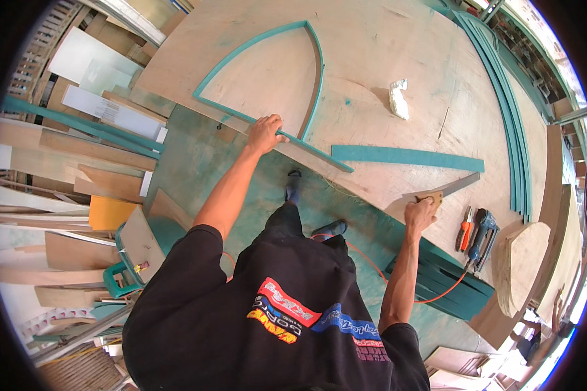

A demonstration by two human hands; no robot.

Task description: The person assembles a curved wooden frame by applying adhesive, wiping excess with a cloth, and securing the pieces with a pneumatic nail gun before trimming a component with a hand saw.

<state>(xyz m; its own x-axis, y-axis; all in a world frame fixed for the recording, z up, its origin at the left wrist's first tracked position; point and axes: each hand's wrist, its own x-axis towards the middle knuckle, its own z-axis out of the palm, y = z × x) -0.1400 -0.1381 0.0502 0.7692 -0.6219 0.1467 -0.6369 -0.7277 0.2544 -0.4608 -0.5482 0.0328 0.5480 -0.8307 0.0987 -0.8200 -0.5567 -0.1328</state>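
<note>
My left hand (265, 133) is closed round a green strip (316, 156) at the table's near edge. This strip runs along the base of a pointed-arch frame (319, 85) of thin green strips and sticks out past its right corner. In my right hand (421, 215) is the wooden handle of a handsaw (460, 184), its blade pointing up and right over the tabletop. Just beyond the blade lies a loose, slightly curved green strip (404, 155), apart from the saw.
Orange-handled pliers (464, 229) and a nail gun (482, 238) with an orange air hose lie on the wooden tabletop (372, 52), right of my right hand. Long green strips (502, 117) line the far right. A white crumpled packet (398, 100) lies mid-table. Boards (65, 254) are stacked at left.
</note>
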